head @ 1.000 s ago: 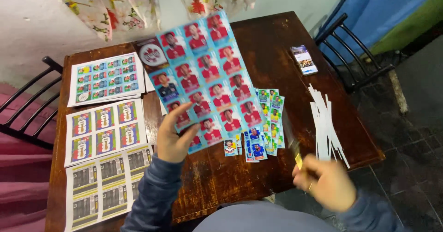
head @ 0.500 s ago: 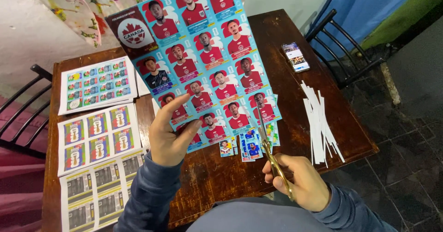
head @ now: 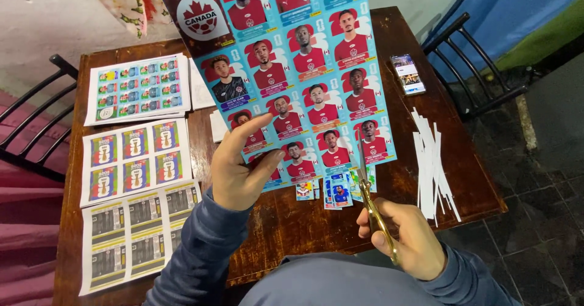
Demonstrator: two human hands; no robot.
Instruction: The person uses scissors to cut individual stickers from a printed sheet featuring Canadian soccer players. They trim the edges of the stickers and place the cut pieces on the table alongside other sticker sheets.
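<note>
The left hand pinches the big blue sticker sheet up above the tabletop, while the right hand, closed around gold scissors, starts cutting its bottom edge, needing steady straight snips.

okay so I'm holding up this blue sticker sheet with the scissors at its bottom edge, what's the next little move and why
Probably close the scissors to start a cut upward. The right hand has the blades meeting the bottom edge of the blue sheet, roughly along the gap between the last two columns of portraits, while the left hand pinches the sheet's lower left and holds it up above the table.
</note>
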